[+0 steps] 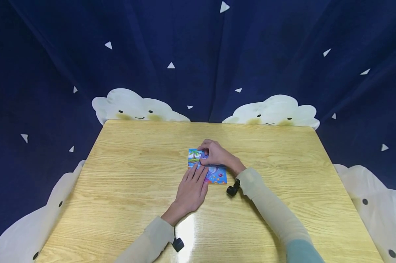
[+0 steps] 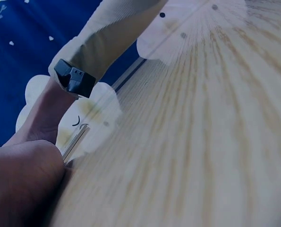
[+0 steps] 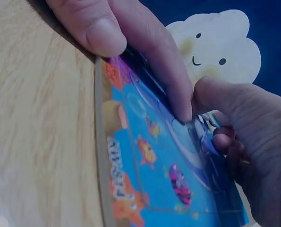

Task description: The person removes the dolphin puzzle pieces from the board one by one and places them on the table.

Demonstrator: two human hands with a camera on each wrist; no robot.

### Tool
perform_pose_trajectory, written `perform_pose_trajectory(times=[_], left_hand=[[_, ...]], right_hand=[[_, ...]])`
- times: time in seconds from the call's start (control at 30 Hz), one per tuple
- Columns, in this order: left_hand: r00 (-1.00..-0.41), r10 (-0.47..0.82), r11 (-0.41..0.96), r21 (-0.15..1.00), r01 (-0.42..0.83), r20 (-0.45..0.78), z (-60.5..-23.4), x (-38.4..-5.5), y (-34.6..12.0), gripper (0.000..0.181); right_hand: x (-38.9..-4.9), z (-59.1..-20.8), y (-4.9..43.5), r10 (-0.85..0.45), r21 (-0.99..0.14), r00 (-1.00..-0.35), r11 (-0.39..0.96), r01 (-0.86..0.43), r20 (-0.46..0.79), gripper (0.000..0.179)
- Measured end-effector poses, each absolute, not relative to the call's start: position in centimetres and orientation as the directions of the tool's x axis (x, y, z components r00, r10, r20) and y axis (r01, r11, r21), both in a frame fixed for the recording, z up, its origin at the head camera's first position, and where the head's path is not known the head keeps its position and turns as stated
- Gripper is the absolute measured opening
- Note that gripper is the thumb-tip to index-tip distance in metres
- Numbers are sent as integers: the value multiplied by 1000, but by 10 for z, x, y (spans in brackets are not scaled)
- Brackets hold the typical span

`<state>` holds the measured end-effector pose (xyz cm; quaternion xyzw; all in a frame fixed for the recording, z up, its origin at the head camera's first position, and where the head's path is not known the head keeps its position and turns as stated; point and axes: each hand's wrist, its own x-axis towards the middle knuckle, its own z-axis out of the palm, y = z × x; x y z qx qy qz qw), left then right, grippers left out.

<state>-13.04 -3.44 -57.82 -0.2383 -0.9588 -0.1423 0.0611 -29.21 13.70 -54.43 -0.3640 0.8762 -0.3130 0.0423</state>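
Note:
A flat, colourful picture puzzle with a sea scene lies on the table, its blue field showing a palm tree, a dolphin-like shape and small fish. My left hand rests palm down over its lower left, fingers extended across the picture. At the top, my right hand pinches a purple-blue puzzle piece between thumb and curled fingers. In the right wrist view, the left fingertip meets the right thumb right at the puzzle's surface. Both hands cover parts of the picture.
The light wooden table extends around the puzzle on all sides. Behind it hangs a dark blue curtain with white triangles. White smiling cloud shapes line the table's back and side edges. A small black camera sits at the right wrist.

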Motion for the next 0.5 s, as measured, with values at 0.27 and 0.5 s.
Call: perform_pose_trajectory(times=[0.27, 0.5], left_hand=[[-883, 442, 857, 217, 467, 156, -577, -130, -34, 57], [-879, 443, 851, 226, 474, 178, -578, -130, -35, 56]], right_hand=[[-292, -549, 142, -631, -615, -758, 536, -578, 163, 45], [-289, -548, 144, -635, -629, -752, 515, -582, 176, 44]])
